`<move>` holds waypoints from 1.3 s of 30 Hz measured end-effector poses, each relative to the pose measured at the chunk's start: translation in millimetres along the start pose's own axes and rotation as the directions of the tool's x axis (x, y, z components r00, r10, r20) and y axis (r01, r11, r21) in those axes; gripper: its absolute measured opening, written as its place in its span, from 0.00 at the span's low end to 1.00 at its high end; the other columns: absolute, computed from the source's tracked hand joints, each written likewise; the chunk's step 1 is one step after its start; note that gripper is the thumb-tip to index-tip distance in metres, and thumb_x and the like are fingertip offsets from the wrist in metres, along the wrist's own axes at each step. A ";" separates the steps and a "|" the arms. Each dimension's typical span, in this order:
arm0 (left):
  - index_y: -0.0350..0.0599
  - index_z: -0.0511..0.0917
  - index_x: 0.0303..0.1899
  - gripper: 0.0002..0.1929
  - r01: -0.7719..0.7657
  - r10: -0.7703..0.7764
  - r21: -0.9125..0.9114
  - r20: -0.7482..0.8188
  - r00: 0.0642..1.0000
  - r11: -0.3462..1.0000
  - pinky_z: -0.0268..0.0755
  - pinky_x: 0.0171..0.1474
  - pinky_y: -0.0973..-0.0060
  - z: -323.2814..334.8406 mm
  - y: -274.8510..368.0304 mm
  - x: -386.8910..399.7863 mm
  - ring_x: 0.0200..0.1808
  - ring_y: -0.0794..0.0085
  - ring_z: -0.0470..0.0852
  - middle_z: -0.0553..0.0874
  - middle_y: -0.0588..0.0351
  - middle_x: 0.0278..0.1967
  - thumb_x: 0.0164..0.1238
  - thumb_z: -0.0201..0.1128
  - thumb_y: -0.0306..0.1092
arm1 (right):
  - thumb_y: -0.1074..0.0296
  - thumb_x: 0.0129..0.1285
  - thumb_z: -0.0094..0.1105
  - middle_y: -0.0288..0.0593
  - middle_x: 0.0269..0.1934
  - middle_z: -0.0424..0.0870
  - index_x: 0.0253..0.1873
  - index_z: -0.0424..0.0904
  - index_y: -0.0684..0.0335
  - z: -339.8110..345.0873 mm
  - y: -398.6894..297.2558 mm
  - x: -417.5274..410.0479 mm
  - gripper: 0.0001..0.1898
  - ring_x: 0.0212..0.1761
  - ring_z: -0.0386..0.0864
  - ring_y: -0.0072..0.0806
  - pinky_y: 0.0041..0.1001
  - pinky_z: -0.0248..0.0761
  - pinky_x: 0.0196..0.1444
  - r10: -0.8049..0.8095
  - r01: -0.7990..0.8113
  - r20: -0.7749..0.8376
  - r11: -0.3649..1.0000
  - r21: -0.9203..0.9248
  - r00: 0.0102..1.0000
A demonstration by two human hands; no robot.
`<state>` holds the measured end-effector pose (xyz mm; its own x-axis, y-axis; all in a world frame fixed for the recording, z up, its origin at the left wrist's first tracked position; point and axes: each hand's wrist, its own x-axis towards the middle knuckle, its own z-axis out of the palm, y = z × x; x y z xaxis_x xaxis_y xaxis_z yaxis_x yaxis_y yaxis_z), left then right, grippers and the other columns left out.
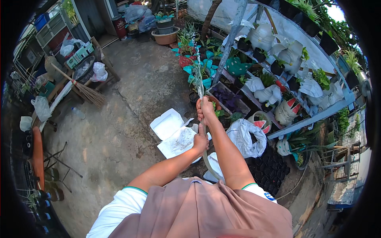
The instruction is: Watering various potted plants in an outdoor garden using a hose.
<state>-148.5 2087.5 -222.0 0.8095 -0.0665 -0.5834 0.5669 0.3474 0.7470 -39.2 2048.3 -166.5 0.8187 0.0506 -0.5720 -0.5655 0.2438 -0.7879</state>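
Observation:
A pale garden hose point(208, 167) runs up from beside my body, and both hands are closed on it. My right hand point(206, 110) grips it at its outlet end, and my left hand point(201, 141) holds it just below. Water point(198, 74) sprays out of the end, away from me, towards potted plants in turquoise and red wrappings point(190, 61). Near my right hand are a round terracotta-coloured pot point(215, 100) and a trough of purple-leaved plants point(227, 99). An open white foam box point(168, 123) lies on the ground left of my hands.
A metal-framed rack point(315, 119) with hanging planters stands at the right. White sacks point(242, 136) and black pots point(268, 169) sit below it. At the left, a stick broom point(89, 92) leans on a wooden bench point(55, 104); a plastic bottle point(78, 113) lies on the concrete floor point(110, 166).

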 end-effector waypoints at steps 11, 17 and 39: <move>0.50 0.59 0.14 0.33 -0.032 0.032 0.009 -0.004 0.999 0.999 0.52 0.14 0.79 2.5 3.8 -0.5 0.08 0.78 0.57 0.59 0.66 0.08 0.49 0.35 0.74 | 0.51 0.55 0.37 0.34 0.09 0.56 0.21 0.59 0.58 1.5 -4.3 -2.0 0.17 0.05 0.51 0.22 0.27 0.50 0.10 -0.005 0.005 0.009 1.000 -0.010 1.000; 0.48 0.58 0.09 0.34 -0.003 0.003 0.000 -0.052 0.999 1.000 0.53 0.11 0.78 -0.9 8.3 -0.3 0.07 0.76 0.60 0.61 0.63 0.08 0.52 0.35 0.72 | 0.51 0.53 0.38 0.33 0.09 0.55 0.21 0.59 0.58 9.8 -6.3 -6.2 0.16 0.06 0.50 0.22 0.27 0.49 0.10 0.007 -0.007 -0.010 1.000 -0.013 1.000; 0.49 0.60 0.13 0.33 -0.089 0.089 -0.027 0.026 0.996 0.996 0.51 0.09 0.81 2.9 29.8 10.2 0.06 0.79 0.58 0.60 0.64 0.08 0.50 0.38 0.73 | 0.52 0.51 0.37 0.35 0.09 0.57 0.21 0.61 0.60 5.1 -24.4 10.7 0.17 0.06 0.53 0.24 0.28 0.50 0.09 -0.082 0.080 0.015 0.992 0.097 0.997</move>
<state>-122.9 2094.5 -204.7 0.8605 -0.0592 -0.5059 0.4886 0.3769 0.7869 -16.1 2047.8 -152.2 0.8635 0.0447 -0.5024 -0.4861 0.3396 -0.8052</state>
